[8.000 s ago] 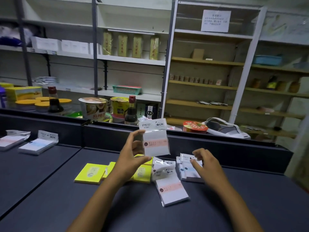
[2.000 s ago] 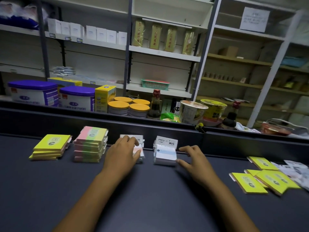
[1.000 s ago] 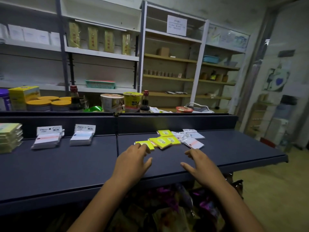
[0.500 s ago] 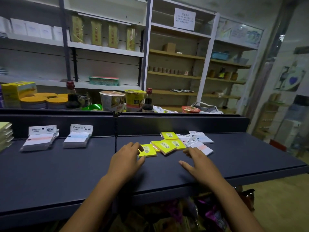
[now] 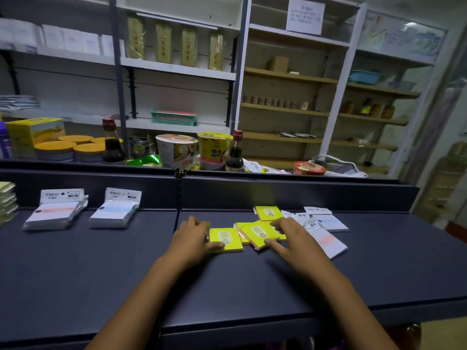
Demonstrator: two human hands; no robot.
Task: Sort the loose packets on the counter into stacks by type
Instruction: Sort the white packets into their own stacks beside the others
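Several loose yellow packets lie in the middle of the dark counter [image 5: 101, 274]. My left hand [image 5: 190, 238] holds the left edge of one yellow packet [image 5: 225, 239], thumb on its near corner and fingers curled at its far side. My right hand [image 5: 293, 245] rests with spread fingers over an overlapping yellow packet [image 5: 257, 233]. Another yellow packet [image 5: 267, 212] lies just behind. To the right lie loose white packets, one with a pink stripe [image 5: 327, 242] and one with a blue stripe [image 5: 329, 222].
At the left stand a pink-striped white stack [image 5: 53, 215], a blue-striped white stack [image 5: 115, 213] and a coloured stack [image 5: 6, 200] at the frame edge. A raised back wall [image 5: 290, 195] borders the counter. Behind it are sauce bottles [image 5: 233, 154], noodle cups and tins.
Both hands have moved forward onto the yellow packets. My left hand now holds one that it only reached toward before. The view has dropped closer to the counter.
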